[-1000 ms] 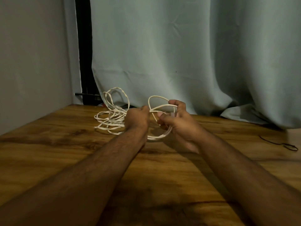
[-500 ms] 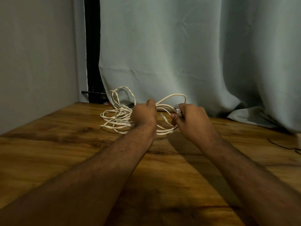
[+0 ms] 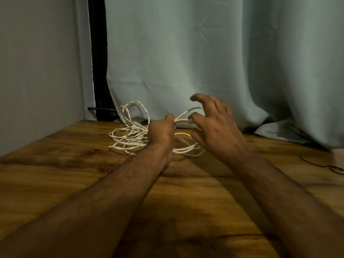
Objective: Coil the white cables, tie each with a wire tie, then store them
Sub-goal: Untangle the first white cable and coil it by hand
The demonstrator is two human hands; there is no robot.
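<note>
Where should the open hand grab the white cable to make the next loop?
Probably the raised strand of the white cable, just right of the left hand. The right hand should come from the right, since that strand arches clear of the table.

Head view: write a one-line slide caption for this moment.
Left hand grips white cables on the wooden table; right hand spreads its fingers beside the loops.

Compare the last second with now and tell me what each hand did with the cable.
The right hand opened: its fingers, curled round a loop of the white cable a second ago, now spread above it, the plug end by its thumb. The loop sank toward the table. The left hand still grips the cable, and the loose tangle stays by the curtain.
</note>
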